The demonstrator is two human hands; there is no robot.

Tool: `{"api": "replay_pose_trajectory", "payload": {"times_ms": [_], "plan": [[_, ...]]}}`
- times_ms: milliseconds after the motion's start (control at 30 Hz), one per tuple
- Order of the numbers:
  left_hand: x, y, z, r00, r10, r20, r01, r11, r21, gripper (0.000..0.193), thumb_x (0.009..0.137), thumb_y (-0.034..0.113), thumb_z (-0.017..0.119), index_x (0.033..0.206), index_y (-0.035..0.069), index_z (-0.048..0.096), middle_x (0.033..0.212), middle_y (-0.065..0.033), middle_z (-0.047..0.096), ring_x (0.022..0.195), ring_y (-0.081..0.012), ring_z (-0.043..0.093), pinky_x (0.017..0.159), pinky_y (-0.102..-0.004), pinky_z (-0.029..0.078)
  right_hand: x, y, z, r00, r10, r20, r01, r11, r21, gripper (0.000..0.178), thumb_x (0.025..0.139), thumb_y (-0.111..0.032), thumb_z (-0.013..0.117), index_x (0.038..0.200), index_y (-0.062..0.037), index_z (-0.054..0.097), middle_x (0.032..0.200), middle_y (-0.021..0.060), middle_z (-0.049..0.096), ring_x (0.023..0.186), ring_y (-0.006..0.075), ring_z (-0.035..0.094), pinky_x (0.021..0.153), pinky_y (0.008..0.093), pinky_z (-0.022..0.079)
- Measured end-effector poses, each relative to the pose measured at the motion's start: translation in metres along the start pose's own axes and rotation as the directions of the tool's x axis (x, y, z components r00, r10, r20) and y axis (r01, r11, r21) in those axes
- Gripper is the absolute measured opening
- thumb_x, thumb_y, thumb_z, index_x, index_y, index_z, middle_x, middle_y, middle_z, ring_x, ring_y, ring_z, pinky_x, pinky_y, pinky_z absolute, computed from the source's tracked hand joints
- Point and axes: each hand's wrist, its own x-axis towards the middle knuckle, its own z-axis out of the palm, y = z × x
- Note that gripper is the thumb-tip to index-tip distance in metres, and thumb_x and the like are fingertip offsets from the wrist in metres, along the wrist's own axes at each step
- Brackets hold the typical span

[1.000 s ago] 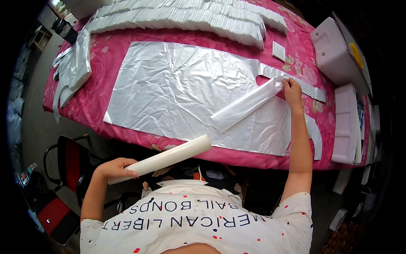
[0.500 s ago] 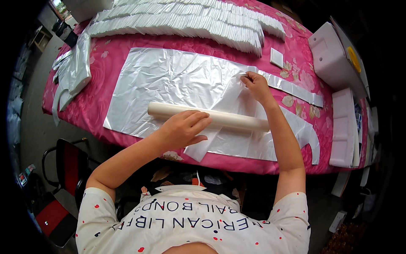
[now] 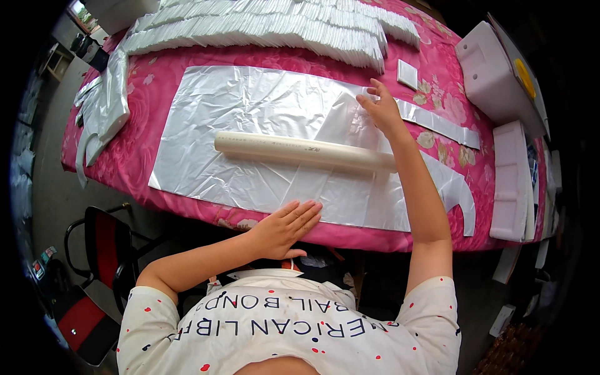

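A stack of thin whitish plastic bags (image 3: 231, 100) lies flat and creased on the table, its strap-like handles stretching to the right. Across it rests a cream-white pipe (image 3: 262, 145), its right end partly behind my right forearm. My left hand (image 3: 290, 226) is open, fingers straight and together, the tips over the near edge of the bags. Over their far edge, my right hand (image 3: 380, 107) is open too, thumb apart from loosely bent fingers, with nothing visible in it. Between the hands a top layer of film (image 3: 340, 122) spreads under the pipe.
Long rows of folded white packets (image 3: 262, 34) line the far side of the pink flowered tablecloth (image 3: 156, 65). One small white packet (image 3: 407, 74) lies apart. White foam boxes (image 3: 500, 81) stand at right. More bags (image 3: 109, 112) hang at the left edge, near a red-black chair (image 3: 106, 240).
My left hand has come off the pipe toward me, to the bags' near edge. My right hand has let go of the film corner and opened. The lifted film now lies flatter.
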Motion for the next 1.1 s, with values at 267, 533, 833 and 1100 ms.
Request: {"api": "replay_pose_trajectory", "payload": {"times_ms": [267,533,833,1100], "plan": [[0.003,0.02,0.013,0.991,-0.09,-0.097,0.094,0.995,0.044,0.078,0.084,0.056,0.042,0.133,-0.005,0.035,0.143,-0.0196,0.028,0.135,-0.0311,0.023,0.109,-0.0428,0.016,-0.14,-0.033,0.039,0.796,-0.549,0.253,0.597,0.648,-0.472,0.049,0.075,-0.01,0.061,0.123,-0.0089,0.052,0.111,0.0145,0.056,0.103,0.029,0.053,0.089,0.0374,0.042],[0.001,0.016,0.006,0.995,-0.048,-0.089,0.036,0.989,-0.141,0.081,0.081,0.051,0.05,0.135,-0.005,0.029,0.146,-0.0196,0.021,0.136,-0.0309,0.019,0.11,-0.0424,0.015,-0.122,0.026,-0.039,0.917,-0.39,-0.086,0.192,0.621,-0.76,0.049,0.076,-0.003,0.059,0.124,-0.0106,0.053,0.112,0.0105,0.055,0.104,0.0294,0.049,0.092,0.0399,0.038],[-0.001,-0.003,-0.002,0.996,0.089,-0.006,-0.089,0.992,-0.094,0.083,0.077,0.039,0.06,0.137,-0.004,0.024,0.146,-0.0184,0.02,0.136,-0.0285,0.019,0.111,-0.0402,0.016,-0.193,-0.019,-0.033,0.908,-0.356,0.218,0.417,0.802,-0.428,0.05,0.071,0.002,0.062,0.119,-0.0088,0.056,0.109,0.0095,0.057,0.1,0.0292,0.051,0.089,0.0382,0.039],[-0.008,-0.011,-0.009,0.993,0.046,-0.106,-0.066,0.978,-0.196,0.081,0.074,0.036,0.066,0.136,-0.002,0.028,0.144,-0.0187,0.026,0.134,-0.0292,0.026,0.109,-0.0426,0.021,-0.174,-0.017,-0.017,0.867,-0.393,0.306,0.493,0.766,-0.413,0.048,0.069,0.001,0.062,0.116,-0.01,0.058,0.108,0.0072,0.058,0.101,0.0273,0.052,0.089,0.0387,0.04]]}}
